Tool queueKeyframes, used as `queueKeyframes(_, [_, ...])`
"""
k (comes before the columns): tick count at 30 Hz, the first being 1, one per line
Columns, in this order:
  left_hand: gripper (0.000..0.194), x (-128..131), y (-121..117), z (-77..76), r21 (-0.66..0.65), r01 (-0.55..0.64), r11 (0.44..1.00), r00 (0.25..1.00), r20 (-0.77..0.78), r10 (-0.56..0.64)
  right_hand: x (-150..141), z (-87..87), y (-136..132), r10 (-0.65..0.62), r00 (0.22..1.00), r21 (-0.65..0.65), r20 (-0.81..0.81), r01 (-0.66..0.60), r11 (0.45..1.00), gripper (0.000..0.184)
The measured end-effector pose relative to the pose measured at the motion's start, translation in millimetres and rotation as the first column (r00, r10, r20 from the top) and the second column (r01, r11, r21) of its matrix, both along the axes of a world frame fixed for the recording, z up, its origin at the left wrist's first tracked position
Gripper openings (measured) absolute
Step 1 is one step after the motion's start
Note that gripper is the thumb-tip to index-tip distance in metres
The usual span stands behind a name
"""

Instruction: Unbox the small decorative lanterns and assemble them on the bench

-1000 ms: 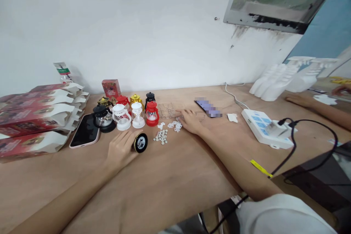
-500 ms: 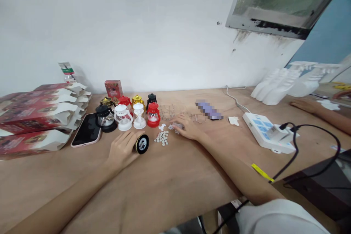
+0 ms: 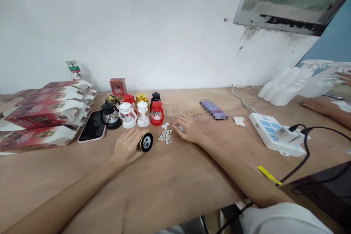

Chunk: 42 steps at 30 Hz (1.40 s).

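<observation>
My left hand (image 3: 127, 146) is closed around a small lantern with a gold rim, tipped on its side. Its round black base (image 3: 146, 142) faces right; the rest is hidden by my fingers. Cupped low over the table, my right hand (image 3: 188, 128) has thumb and fingers apart around small clear plastic pieces (image 3: 181, 128), partly hidden under it. Between both hands lie several small silvery discs (image 3: 165, 137) and a few white bits (image 3: 165, 125). Behind them stand small lanterns in two rows, among them a red lantern (image 3: 157, 113), a white lantern (image 3: 127, 115) and a black lantern (image 3: 110, 116).
Bent wire pieces (image 3: 171, 110) lie behind my right hand. Left are a phone (image 3: 92, 127) and stacked red cartons (image 3: 46, 113); a small red box (image 3: 118, 87) stands behind. Right are a power strip (image 3: 270, 131) with cables, white moulded parts (image 3: 282, 84) and another person's hand (image 3: 315, 105).
The view has shifted slightly, so everything sits farther right. My right hand now covers more of the clear pieces. My left hand keeps its hold. Another hand has appeared at the right edge.
</observation>
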<state>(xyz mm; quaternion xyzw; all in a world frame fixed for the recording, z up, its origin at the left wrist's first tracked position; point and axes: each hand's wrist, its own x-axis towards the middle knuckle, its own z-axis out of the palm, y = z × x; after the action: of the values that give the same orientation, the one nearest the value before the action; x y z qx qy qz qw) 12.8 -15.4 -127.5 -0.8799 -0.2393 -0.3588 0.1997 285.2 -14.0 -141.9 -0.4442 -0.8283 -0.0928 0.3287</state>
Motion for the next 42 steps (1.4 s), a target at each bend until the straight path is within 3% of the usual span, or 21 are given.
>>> queueKeyframes(6, [0.030,-1,-1,-1.2,-0.054,-0.026,0.998,0.999,-0.030,0.025,-24,-6.1,-6,0.122,0.992,-0.049,-0.016,-0.123,0.991,0.023])
queueKeyframes(11, [0.029,0,-1,-1.7,-0.049,-0.011,0.999,1.000,-0.022,0.010,-31,-7.5,-9,0.125,0.991,-0.111,0.036,-0.120,0.986,0.028])
queueKeyframes(20, [0.028,2,-2,-1.6,-0.028,0.025,0.999,1.000,0.014,-0.024,-35,-6.4,-15,0.146,0.987,-0.136,-0.069,-0.154,0.979,0.032])
queueKeyframes(28, [0.028,1,-2,-0.8,-0.016,0.032,0.999,0.999,-0.004,-0.032,-39,-4.0,-17,0.205,0.979,-0.170,-0.006,-0.203,0.964,0.022])
queueKeyframes(34, [0.027,2,-2,0.0,-0.020,0.032,0.999,0.999,-0.004,-0.032,-40,-1.5,-19,0.218,0.975,-0.182,0.029,-0.210,0.961,0.026])
queueKeyframes(39, [0.027,2,-2,0.4,-0.017,0.033,0.999,0.999,-0.011,-0.033,-44,-1.4,-21,0.360,0.929,-0.186,0.085,-0.341,0.922,0.021])
queueKeyframes(42, [0.026,2,-2,0.9,-0.008,0.037,0.999,0.999,-0.007,-0.037,-48,-2.6,-22,0.377,0.920,-0.153,0.109,-0.360,0.920,0.019])
